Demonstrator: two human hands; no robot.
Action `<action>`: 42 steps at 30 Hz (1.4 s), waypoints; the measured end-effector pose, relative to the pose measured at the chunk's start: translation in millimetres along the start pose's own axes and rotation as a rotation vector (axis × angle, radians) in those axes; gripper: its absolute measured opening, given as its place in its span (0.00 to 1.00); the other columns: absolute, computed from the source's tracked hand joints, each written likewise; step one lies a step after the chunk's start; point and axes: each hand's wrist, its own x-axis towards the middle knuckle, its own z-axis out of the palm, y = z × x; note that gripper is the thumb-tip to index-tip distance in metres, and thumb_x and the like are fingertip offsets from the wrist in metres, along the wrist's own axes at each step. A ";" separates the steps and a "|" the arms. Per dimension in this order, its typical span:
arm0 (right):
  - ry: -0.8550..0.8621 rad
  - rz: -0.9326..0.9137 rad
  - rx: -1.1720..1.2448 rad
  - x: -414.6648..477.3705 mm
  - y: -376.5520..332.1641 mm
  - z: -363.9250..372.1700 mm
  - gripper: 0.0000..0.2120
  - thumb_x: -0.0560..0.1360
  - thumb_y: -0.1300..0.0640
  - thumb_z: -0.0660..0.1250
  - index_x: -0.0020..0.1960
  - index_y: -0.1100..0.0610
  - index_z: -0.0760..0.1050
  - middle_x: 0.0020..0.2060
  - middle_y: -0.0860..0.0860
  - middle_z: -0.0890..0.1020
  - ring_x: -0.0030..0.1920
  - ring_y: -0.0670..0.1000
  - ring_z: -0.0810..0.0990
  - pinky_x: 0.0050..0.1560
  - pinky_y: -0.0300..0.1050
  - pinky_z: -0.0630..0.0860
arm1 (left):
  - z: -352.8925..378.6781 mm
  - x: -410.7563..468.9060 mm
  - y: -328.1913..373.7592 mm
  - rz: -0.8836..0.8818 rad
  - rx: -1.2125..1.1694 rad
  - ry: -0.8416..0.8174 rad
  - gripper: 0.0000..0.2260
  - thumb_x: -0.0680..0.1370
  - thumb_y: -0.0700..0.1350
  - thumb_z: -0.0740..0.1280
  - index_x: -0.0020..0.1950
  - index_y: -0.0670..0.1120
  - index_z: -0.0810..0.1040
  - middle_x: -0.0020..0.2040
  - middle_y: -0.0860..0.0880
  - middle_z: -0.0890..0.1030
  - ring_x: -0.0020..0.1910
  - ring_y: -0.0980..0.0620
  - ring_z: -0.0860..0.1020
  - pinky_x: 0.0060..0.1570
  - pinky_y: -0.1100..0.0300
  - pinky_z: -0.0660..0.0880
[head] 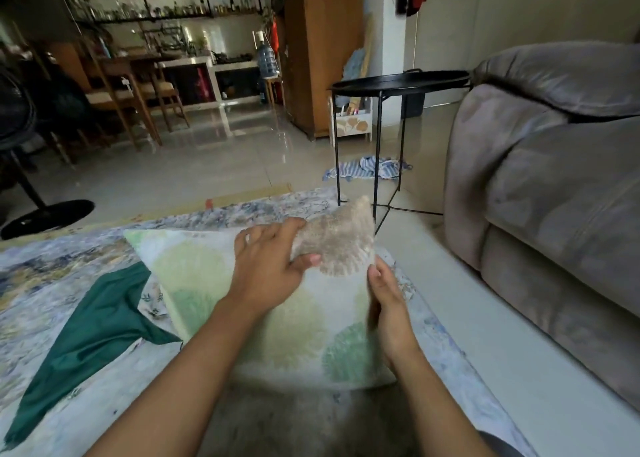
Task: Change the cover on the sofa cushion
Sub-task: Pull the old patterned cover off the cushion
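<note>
Your right hand (pixel 388 304) gripped the leaf-print cover's (pixel 277 318) edge on the rug (pixel 52 283) while your left hand (pixel 273 262) clutched the exposed beige cushion insert (pixel 339 242). It looked barely started; the green cloth (pixel 93 332) lay unused alongside.

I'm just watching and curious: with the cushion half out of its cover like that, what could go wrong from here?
1. The left hand grips the bare cushion corner while the right hand holds the patterned cover at its opening; a hard tug might strain the seam there.
2. The green cloth lies partly under the cushion, so it might get dragged along.
3. The black side table stands just beyond, and a sweeping pull could bump its thin legs.
</note>
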 end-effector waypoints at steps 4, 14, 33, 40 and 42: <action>-0.174 0.143 -0.283 -2.4 15.3 -3.7 0.24 0.75 0.37 0.68 0.68 0.37 0.68 0.65 0.44 0.78 0.62 0.45 0.79 0.57 0.40 0.78 | -8.9 -3.2 -31.8 -0.132 -0.071 0.163 0.28 0.73 0.67 0.58 0.65 0.50 0.73 0.50 0.46 0.83 0.56 0.42 0.77 0.60 0.44 0.66; -0.002 0.373 -0.629 5.7 44.2 -1.4 0.30 0.80 0.34 0.53 0.75 0.51 0.64 0.70 0.56 0.73 0.68 0.59 0.72 0.67 0.53 0.68 | -68.5 -50.4 -110.6 -0.411 -0.331 0.299 0.31 0.73 0.62 0.66 0.72 0.71 0.55 0.56 0.55 0.78 0.59 0.42 0.78 0.63 0.35 0.69; 0.399 -0.474 0.059 -14.6 -59.3 -5.1 0.06 0.81 0.59 0.64 0.51 0.48 0.77 0.36 0.41 0.79 0.38 0.44 0.74 0.41 0.42 0.71 | -56.8 -46.0 -75.7 -0.441 -0.770 0.177 0.33 0.79 0.54 0.66 0.78 0.58 0.51 0.65 0.48 0.72 0.65 0.59 0.73 0.64 0.59 0.72; 0.367 -0.459 -0.147 -12.2 -55.4 -22.0 0.05 0.82 0.55 0.63 0.57 0.49 0.76 0.43 0.46 0.78 0.41 0.42 0.75 0.46 0.41 0.72 | -35.6 -37.2 0.3 -0.570 -0.155 -0.056 0.32 0.82 0.56 0.58 0.81 0.56 0.45 0.78 0.31 0.44 0.77 0.35 0.36 0.75 0.38 0.43; 0.259 -0.386 -0.115 -11.7 -52.8 -20.0 0.09 0.80 0.54 0.66 0.60 0.49 0.75 0.47 0.47 0.80 0.45 0.44 0.77 0.50 0.44 0.74 | -36.3 -33.0 34.8 -0.295 -0.238 -0.033 0.31 0.81 0.59 0.60 0.80 0.58 0.50 0.80 0.40 0.42 0.78 0.39 0.36 0.75 0.37 0.44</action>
